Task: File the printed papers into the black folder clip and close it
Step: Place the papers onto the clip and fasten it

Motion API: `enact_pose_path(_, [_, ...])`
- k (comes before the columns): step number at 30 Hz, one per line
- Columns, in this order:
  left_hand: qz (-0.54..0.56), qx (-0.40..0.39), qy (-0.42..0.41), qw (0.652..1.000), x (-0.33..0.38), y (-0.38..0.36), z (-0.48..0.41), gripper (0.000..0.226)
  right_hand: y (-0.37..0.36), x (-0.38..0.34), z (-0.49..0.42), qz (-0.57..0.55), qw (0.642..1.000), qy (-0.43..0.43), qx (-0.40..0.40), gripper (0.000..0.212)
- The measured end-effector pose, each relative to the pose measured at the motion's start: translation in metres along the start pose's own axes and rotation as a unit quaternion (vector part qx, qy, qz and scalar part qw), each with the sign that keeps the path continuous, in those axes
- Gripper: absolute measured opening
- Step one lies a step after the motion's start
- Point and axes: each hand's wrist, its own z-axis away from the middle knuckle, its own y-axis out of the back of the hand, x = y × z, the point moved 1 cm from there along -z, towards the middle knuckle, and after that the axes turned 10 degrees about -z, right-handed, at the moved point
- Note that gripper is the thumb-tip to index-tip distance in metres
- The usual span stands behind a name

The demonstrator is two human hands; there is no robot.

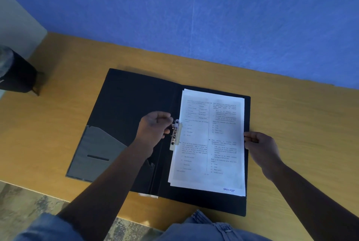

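Note:
A black folder (124, 100) lies open on the wooden table (291, 116). A stack of printed papers (211, 143) rests on its right half, edges slightly uneven. A metal clip (175, 134) stands at the papers' left edge, near the spine. My left hand (153, 130) is closed on the clip's lever. My right hand (258, 143) pinches the right edge of the papers. The left half of the folder has a grey pocket (93, 153).
A blue wall (194, 17) rises right behind the table. A dark bin (17, 71) stands on the floor at the left. The table's near edge runs just below the folder, with my denim-clad legs (204, 229) under it.

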Motion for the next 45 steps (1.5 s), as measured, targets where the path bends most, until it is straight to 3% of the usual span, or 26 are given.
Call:
enact_pose_path(8, [0.02,-0.009,0.023,0.999,-0.015,0.004,0.019,0.022,-0.001,0.004,-0.002,0.013,1.0,0.0,-0.004,0.029])
enact_pose_path(11, [-0.145,0.017,-0.077,0.986,-0.025,0.001,0.03,0.025,0.0,0.004,-0.004,0.012,1.0,-0.004,-0.003,0.027])
enact_pose_path(13, [-0.307,0.001,-0.176,0.935,-0.04,-0.002,0.041,0.033,0.0,0.005,-0.005,0.011,1.0,-0.003,-0.002,0.027])
enact_pose_path(15, [-0.428,-0.085,-0.27,0.858,-0.056,-0.006,0.052,0.044,-0.001,0.006,-0.005,0.012,1.0,-0.003,-0.001,0.029])
enact_pose_path(17, [-0.512,-0.143,-0.338,0.777,-0.067,-0.01,0.059,0.051,-0.001,0.007,-0.005,0.017,1.0,-0.002,0.001,0.03])
enact_pose_path(19, [-0.541,-0.135,-0.38,0.738,-0.071,-0.011,0.06,0.047,-0.002,0.008,-0.004,0.02,1.0,0.001,0.004,0.031])
enact_pose_path(23, [-0.539,-0.102,-0.392,0.739,-0.066,-0.01,0.06,0.035,-0.003,0.008,-0.004,0.024,1.0,0.001,0.005,0.032])
enact_pose_path(28, [-0.571,-0.109,-0.418,0.698,-0.065,-0.013,0.066,0.047,-0.001,0.008,-0.003,0.019,1.0,0.006,0.006,0.032])
enact_pose_path(36, [-0.588,-0.137,-0.413,0.682,-0.066,-0.017,0.072,0.051,-0.001,0.006,0.0,0.014,1.0,0.011,0.0,0.035])
enact_pose_path(40, [-0.589,-0.128,-0.433,0.67,-0.063,-0.02,0.075,0.035,-0.001,0.006,0.001,0.022,1.0,0.015,-0.008,0.037])
enact_pose_path(45, [-0.576,-0.117,-0.438,0.68,-0.068,-0.02,0.075,0.034,-0.002,0.006,0.002,0.022,1.0,0.016,-0.011,0.04])
